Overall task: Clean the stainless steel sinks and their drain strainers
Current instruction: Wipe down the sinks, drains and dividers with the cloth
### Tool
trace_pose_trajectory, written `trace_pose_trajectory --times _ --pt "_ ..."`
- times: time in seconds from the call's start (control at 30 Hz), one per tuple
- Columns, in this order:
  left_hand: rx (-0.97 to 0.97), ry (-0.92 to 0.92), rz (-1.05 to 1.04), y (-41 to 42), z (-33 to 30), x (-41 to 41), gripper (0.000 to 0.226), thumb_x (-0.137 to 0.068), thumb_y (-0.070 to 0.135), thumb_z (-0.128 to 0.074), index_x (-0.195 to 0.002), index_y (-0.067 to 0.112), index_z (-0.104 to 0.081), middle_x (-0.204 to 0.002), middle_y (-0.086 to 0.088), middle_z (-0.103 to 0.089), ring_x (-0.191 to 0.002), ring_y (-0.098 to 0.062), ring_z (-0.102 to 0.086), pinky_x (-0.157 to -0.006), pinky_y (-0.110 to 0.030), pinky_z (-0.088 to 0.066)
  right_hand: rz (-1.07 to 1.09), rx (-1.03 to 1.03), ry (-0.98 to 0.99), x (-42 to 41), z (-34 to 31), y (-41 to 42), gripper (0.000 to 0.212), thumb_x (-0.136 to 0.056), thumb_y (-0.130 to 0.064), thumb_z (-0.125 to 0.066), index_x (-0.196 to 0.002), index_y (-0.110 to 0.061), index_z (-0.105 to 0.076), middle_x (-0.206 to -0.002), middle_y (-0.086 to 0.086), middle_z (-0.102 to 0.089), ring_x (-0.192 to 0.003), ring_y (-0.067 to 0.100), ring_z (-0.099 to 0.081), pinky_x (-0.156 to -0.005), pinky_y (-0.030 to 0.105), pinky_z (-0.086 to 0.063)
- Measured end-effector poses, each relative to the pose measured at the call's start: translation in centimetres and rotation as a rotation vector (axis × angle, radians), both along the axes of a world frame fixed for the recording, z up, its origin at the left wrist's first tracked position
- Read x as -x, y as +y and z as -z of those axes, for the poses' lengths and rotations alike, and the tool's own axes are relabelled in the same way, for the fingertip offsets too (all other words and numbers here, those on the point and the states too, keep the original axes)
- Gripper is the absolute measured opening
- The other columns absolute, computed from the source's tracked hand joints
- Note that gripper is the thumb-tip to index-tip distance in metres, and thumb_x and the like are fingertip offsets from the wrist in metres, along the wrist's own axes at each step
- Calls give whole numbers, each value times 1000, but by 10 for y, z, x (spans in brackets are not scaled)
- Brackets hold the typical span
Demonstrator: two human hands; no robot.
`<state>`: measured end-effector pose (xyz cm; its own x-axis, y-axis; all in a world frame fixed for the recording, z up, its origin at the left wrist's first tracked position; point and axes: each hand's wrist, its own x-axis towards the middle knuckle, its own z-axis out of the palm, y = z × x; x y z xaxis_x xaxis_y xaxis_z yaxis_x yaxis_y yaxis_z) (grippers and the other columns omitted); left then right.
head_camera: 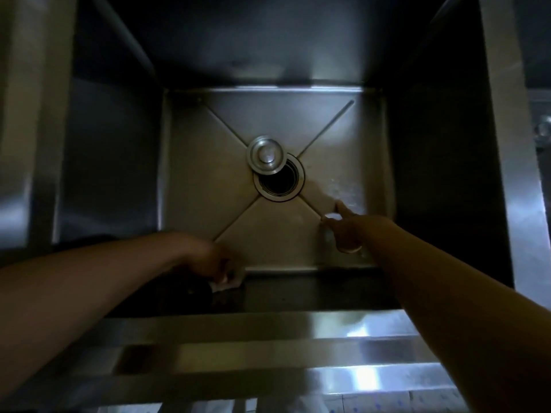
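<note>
I look down into a deep stainless steel sink (208,180) with creased floor lines. The round drain opening (280,181) at its middle is uncovered and dark. The drain strainer (264,155), a round metal cap with a knob, lies shifted up and left, overlapping the drain's rim. My left hand (208,259) is low at the near left corner of the floor and grips a white cloth (228,283). My right hand (347,231) is on the floor's near right part, fingers curled, pinching a small white wad (332,216). A wet, soapy patch (343,189) shines just beyond it.
Tall steel walls close the basin on all sides. A bright steel front ledge (298,347) runs below my arms. Part of a second basin with a fitting (544,131) shows at the far right edge.
</note>
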<state>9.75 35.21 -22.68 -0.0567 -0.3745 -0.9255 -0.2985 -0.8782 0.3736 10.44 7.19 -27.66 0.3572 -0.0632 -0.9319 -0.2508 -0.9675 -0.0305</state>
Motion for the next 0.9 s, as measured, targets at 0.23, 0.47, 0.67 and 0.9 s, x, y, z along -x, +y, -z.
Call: trace_pose_trajectory --times 0.23,0.47,0.67,0.9 --pt "25 51 -61 -22 -19 4 33 -95 0 -46 -127 -4 -50 -122 -19 -54 -95 -21 -48 -59 -10 -34 -210 -37 -38 -3 -11 21 57 -97 -25 -48 -149 -23 -24 -148 8 -31 -128 31 -42 -103 39 -39" --pt "197 9 -185 -96 -46 9 29 -95 10 -51 -124 4 -50 -124 -16 -55 -115 -31 -51 -94 -31 -39 -197 -22 -160 -4 -35 13 72 -87 -4 -53 -150 -20 -22 -153 16 -19 -134 40 -32 -108 49 -36" --pt "301 27 -389 -116 -68 19 33 -95 11 -52 -128 14 -50 -116 -9 -57 -104 -22 -52 -90 -31 -38 -187 -8 -284 -6 -53 1 62 -84 -2 -58 -141 -15 -38 -139 17 -35 -119 39 -46 -95 43 -46" --pt "287 -48 -380 -68 -88 15 27 -90 12 -58 -77 34 -49 -76 14 -54 -71 -2 -50 -66 -21 -39 -182 -83 -356 -6 -75 28 59 -86 -4 -56 -141 -17 -40 -141 14 -35 -116 37 -50 -95 44 -48"
